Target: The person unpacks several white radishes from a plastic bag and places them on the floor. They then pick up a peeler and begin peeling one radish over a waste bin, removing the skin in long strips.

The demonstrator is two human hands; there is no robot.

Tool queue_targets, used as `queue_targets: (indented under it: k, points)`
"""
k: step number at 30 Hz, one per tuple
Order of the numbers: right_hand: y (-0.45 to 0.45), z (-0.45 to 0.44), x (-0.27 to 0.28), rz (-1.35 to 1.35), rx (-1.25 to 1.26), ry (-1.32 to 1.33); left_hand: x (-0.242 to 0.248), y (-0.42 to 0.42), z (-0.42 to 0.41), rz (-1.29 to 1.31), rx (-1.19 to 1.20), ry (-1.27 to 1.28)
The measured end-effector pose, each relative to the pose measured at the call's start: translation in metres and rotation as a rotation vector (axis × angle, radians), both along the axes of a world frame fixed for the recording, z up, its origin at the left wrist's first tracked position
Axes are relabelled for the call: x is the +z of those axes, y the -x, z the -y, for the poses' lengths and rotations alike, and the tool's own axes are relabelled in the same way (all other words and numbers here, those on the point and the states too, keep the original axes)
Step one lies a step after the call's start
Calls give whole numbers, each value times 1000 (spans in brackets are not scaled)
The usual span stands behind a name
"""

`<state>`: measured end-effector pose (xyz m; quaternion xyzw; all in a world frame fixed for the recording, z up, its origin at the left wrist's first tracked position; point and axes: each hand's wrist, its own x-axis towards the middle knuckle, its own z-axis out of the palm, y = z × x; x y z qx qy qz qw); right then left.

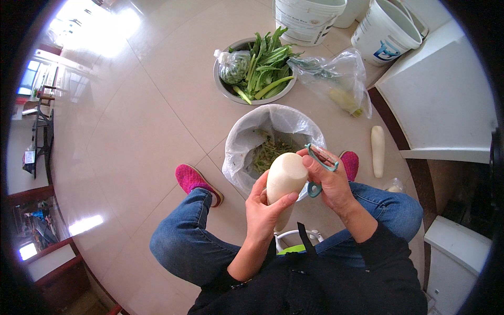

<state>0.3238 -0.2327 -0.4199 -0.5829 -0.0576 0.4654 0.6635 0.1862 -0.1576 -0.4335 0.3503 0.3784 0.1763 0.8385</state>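
Note:
My left hand (265, 204) grips a thick white radish (284, 177) around its middle, its cut end tilted up and away from me. In my right hand (330, 181) is a teal-handled vegetable peeler (323, 157); the fingertips are close against the radish's right side. Whether the fingers touch it I cannot tell. Right beyond the radish stands a bin lined with a white plastic bag (238, 157). Green plant scraps (271, 151) lie inside it. The lower part of the radish is partly hidden by my left hand.
A metal basin (218, 84) holds leafy greens (271, 59) and a knotted plastic bag (235, 65). Right of it lies a clear bag with vegetables (340, 86). Another pale radish (377, 151) rests on the floor. White buckets (309, 19) stand at the back, and a white cabinet (441, 98) at the right.

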Motion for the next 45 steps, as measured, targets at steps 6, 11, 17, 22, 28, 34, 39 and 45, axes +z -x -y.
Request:
queue_targets:
  k: [6,11,17,22,28,34,39,45]
  points:
    - [-1,-1,-1,90,23,18,0,2,0,-2,-7,-15]
    - [-5,-3,1,54,-63,73,0,2,-1,56,-41,-26]
    - [-7,-1,13,153,62,-11,4,2,0,95,15,1]
    - [-4,-4,8,74,-54,56,4,3,-1,73,-15,23]
    - [-3,-1,-2,125,-97,78,-2,5,0,56,-10,40]
    - [-1,4,-2,99,-12,83,-4,2,-3,83,28,431]
    - [5,1,5,147,94,40,-8,3,-10,182,126,571]
    - [9,1,13,216,276,33,-12,5,-8,162,98,537]
